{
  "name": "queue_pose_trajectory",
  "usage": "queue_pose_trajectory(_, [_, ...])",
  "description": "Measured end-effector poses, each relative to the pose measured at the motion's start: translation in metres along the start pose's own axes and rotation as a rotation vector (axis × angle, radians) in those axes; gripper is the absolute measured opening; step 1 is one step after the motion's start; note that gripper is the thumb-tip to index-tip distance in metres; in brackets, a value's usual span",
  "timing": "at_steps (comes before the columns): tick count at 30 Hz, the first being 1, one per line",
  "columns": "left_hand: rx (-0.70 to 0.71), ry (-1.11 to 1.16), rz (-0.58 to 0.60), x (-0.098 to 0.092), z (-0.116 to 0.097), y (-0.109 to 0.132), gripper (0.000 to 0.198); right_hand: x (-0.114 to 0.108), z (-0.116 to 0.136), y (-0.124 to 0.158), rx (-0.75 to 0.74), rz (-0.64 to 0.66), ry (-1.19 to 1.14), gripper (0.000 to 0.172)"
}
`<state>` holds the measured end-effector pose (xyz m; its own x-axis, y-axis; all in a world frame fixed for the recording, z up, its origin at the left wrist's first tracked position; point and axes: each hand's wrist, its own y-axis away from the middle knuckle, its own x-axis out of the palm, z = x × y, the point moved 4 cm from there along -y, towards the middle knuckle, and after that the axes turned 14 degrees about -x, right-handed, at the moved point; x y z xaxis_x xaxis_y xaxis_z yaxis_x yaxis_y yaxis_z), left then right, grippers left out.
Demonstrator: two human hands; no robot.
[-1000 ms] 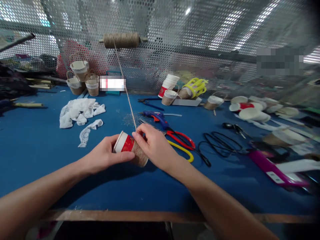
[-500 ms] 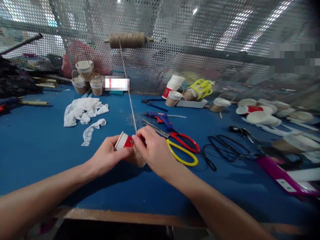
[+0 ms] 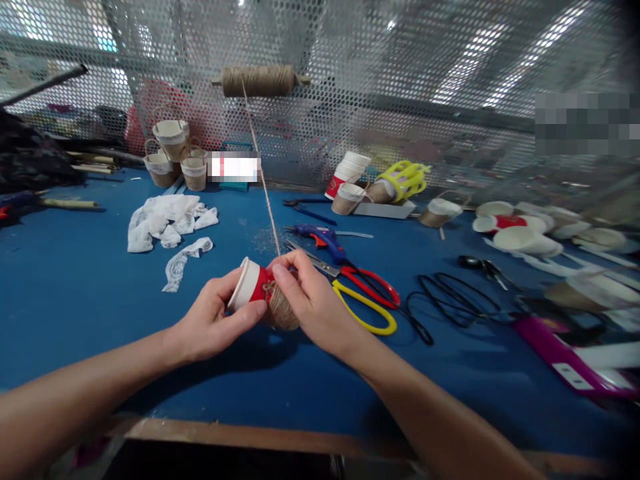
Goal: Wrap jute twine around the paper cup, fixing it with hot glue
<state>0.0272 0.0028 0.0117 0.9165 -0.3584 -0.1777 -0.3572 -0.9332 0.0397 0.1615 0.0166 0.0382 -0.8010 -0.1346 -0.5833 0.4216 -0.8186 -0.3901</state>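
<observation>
Cup [image 3: 259, 284] over tabletop [image 3: 280, 393], between hands, long axis roughly sideways, rim left. Left hand [image 3: 207, 317] clamped on cup; right hand [image 3: 314, 293], nearer wrapped base, grip pinched on taut twine [image 3: 269, 208].

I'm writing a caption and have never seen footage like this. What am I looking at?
There is no machine: a person works bare-handed, seen by one camera worn on the head that looks forward and down. The left hand holds a tilted paper cup, partly wrapped in twine. The right hand pinches the twine, which runs up to a spool. On the blue tabletop lie scissors, a glue gun and white lace; small handled cups stand farther back.
</observation>
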Motion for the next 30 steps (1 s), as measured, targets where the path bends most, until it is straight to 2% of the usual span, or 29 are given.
queue_pose_trajectory(3, [-0.071,0.024,-0.008,-0.001,0.0,-0.002,0.021,0.0,-0.001,0.0,-0.056,-0.032,0.07,0.014])
queue_pose_trajectory(7, [-0.209,0.11,0.045,0.001,0.003,-0.005,0.024,0.002,-0.003,0.001,-0.147,-0.058,0.152,0.011])
queue_pose_trajectory(11, [-0.28,0.179,0.058,0.003,0.003,-0.007,0.019,0.004,-0.003,0.002,-0.196,-0.049,0.182,0.01])
queue_pose_trajectory(18, [-0.305,0.206,0.064,0.006,0.003,-0.009,0.016,0.005,-0.001,0.001,-0.193,-0.024,0.197,0.01])
queue_pose_trajectory(24, [-0.284,0.181,0.075,0.006,0.003,-0.009,0.019,-0.005,-0.002,-0.004,-0.147,-0.026,0.148,0.014])
queue_pose_trajectory(30, [-0.234,0.106,0.134,0.01,0.004,-0.006,0.02,-0.013,-0.002,-0.02,-0.09,0.01,-0.05,0.02])
